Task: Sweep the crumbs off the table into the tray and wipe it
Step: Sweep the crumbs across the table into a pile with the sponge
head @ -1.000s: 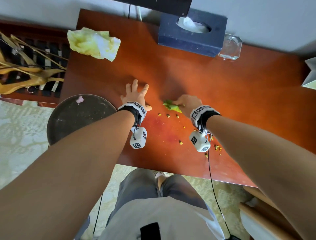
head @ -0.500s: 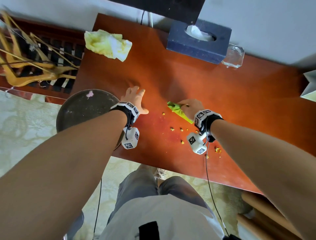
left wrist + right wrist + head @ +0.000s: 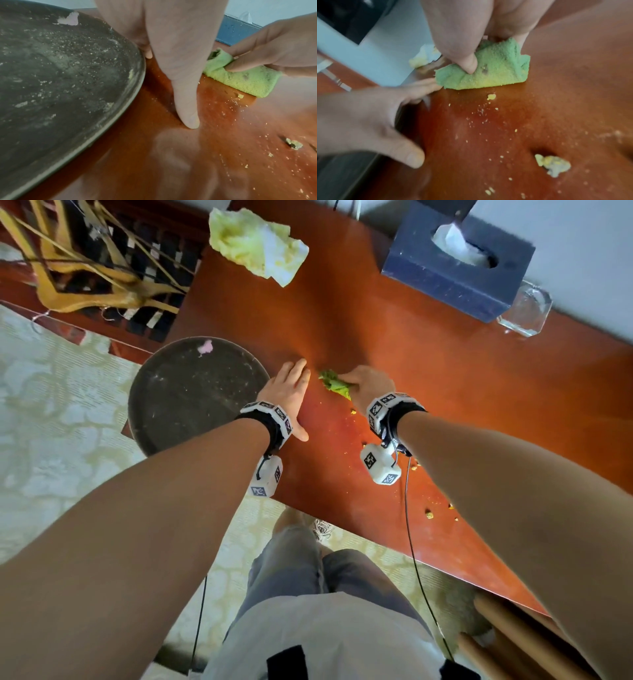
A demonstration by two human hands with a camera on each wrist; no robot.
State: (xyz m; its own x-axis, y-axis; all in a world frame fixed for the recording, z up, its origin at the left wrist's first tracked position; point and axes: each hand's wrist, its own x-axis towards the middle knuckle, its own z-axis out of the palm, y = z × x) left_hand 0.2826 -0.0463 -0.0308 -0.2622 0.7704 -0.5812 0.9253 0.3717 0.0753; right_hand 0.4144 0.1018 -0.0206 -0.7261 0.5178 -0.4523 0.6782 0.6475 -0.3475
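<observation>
A dark round tray (image 3: pixel 191 392) sits at the left edge of the red-brown table (image 3: pixel 445 378), its rim over the tabletop (image 3: pixel 133 83). My left hand (image 3: pixel 287 386) lies flat on the table beside that rim, fingers straight and together, thumb (image 3: pixel 186 108) stretched out. My right hand (image 3: pixel 368 386) grips a folded green cloth (image 3: pixel 334 383) and presses it on the table, almost touching the left fingertips. The cloth (image 3: pixel 488 70) is pinched under the thumb. Yellow crumbs (image 3: pixel 428 513) lie scattered behind it, one bigger lump (image 3: pixel 553 166) near the wrist.
A crumpled yellow-white rag (image 3: pixel 257 244) lies at the far left corner. A blue tissue box (image 3: pixel 455 265) and a glass dish (image 3: pixel 524 309) stand at the back. Wooden hangers (image 3: pixel 85 275) lie left of the table. The front edge runs close to my legs.
My right hand has swept the green cloth leftward toward the left hand and tray. The left hand drew its fingers together and shifted to the tray's rim. Fewer crumbs lie between the hands.
</observation>
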